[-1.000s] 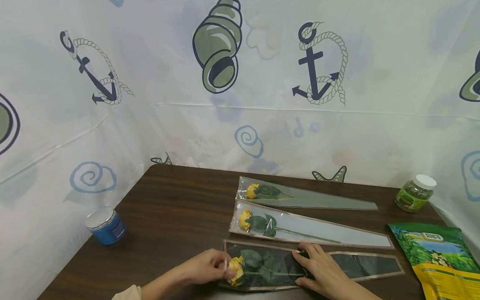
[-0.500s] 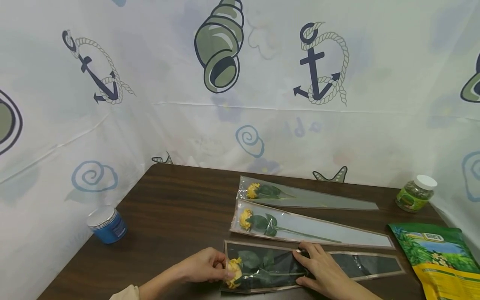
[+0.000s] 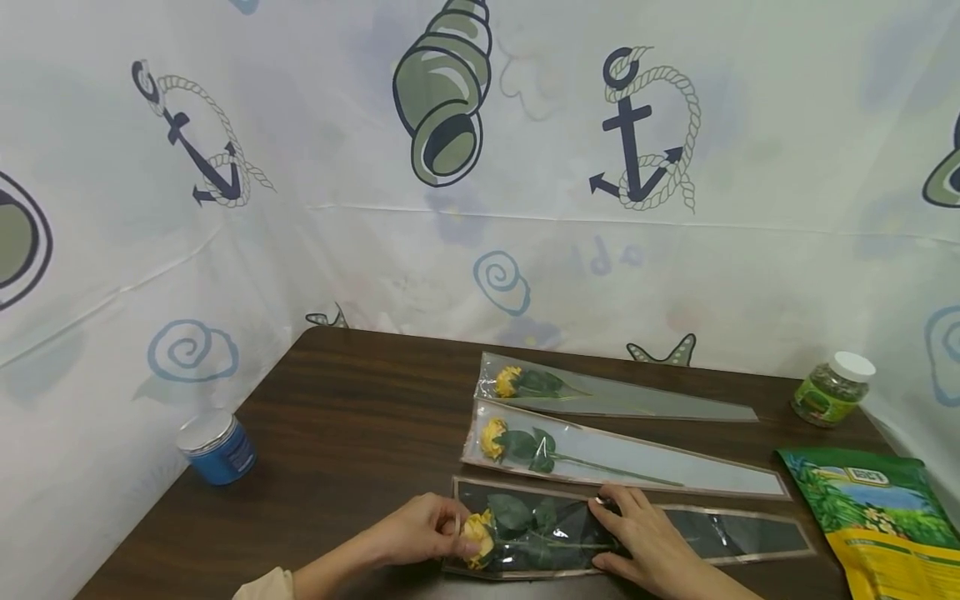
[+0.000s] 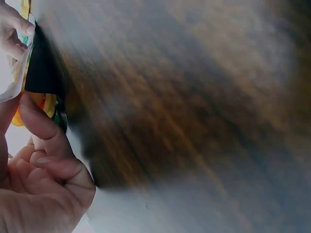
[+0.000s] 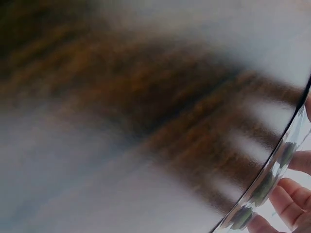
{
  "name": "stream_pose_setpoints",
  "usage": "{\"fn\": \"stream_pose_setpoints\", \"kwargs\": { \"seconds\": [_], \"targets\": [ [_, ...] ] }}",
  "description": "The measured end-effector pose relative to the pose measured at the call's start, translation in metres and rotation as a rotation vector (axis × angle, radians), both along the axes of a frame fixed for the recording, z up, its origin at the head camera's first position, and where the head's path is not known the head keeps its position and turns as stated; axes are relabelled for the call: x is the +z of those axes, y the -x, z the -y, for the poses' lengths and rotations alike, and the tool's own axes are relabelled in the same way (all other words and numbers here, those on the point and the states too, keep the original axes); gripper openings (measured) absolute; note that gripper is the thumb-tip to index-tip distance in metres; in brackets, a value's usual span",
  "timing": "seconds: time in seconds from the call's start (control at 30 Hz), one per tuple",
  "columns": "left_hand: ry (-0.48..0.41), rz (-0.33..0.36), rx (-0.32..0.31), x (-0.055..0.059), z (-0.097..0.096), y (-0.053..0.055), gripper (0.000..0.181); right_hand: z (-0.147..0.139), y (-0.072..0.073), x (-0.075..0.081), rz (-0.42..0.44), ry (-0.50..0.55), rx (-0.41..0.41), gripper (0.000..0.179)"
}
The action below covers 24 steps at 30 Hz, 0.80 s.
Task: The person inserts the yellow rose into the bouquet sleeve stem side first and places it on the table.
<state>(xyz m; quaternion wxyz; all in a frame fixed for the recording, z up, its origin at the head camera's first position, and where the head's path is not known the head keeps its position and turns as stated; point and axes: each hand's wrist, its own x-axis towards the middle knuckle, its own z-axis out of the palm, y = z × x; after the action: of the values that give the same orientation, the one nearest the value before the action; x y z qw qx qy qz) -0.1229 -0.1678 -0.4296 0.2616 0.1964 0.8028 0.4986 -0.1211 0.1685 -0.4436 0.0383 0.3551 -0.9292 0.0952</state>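
Observation:
A black-backed clear flower sleeve [image 3: 555,571] with a yellow rose [image 3: 477,540] inside lies nearest on the table, its wide end at the left. My left hand [image 3: 423,529] pinches that wide end beside the bloom. In the left wrist view, thumb and forefinger [image 4: 39,119] meet at the sleeve's edge, and the black backing [image 4: 43,68] stands tilted off the wood. My right hand [image 3: 645,533] rests across the sleeve's middle over the stem, fingers spread. The right wrist view shows its fingertips [image 5: 291,194] against the shiny film; the palm is out of sight.
Behind lie a white-backed sleeved rose [image 3: 622,458] and a grey-backed one [image 3: 637,400]. A blue jar [image 3: 217,450] stands at the table's left edge. On the right are a green-labelled jar [image 3: 832,389] and a green-yellow pouch [image 3: 877,517]. A patterned cloth [image 3: 375,275] hangs behind.
My left hand has shifted slightly right at the sleeve's wide end, and the film by the bloom has moved a little. The right hand stays in place. The head view has drifted slightly.

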Motion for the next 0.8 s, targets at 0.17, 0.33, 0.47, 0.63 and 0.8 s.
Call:
{"fn": "stream_pose_setpoints", "kwargs": {
  "seconds": [0.17, 0.33, 0.47, 0.63, 0.8],
  "targets": [
    [0.012, -0.023, 0.022, -0.002, -0.001, 0.000, 0.040, 0.000, -0.001, -0.001, 0.011, -0.014, -0.012, 0.062],
    [-0.023, -0.016, 0.059, -0.004, -0.003, 0.000, 0.033, -0.002, -0.003, -0.001, 0.023, -0.011, -0.016, 0.065],
    [-0.095, 0.068, 0.085, -0.003, 0.002, 0.001, 0.039, -0.002, -0.003, -0.001, 0.016, -0.002, -0.015, 0.066],
    [-0.124, 0.111, 0.142, -0.001, 0.009, -0.001, 0.048, -0.002, -0.003, -0.001, 0.043, 0.000, -0.031, 0.066],
    [-0.079, 0.044, 0.185, 0.001, 0.006, -0.006, 0.041, -0.003, -0.003, -0.001, 0.039, 0.005, -0.023, 0.067]
  ]
}}
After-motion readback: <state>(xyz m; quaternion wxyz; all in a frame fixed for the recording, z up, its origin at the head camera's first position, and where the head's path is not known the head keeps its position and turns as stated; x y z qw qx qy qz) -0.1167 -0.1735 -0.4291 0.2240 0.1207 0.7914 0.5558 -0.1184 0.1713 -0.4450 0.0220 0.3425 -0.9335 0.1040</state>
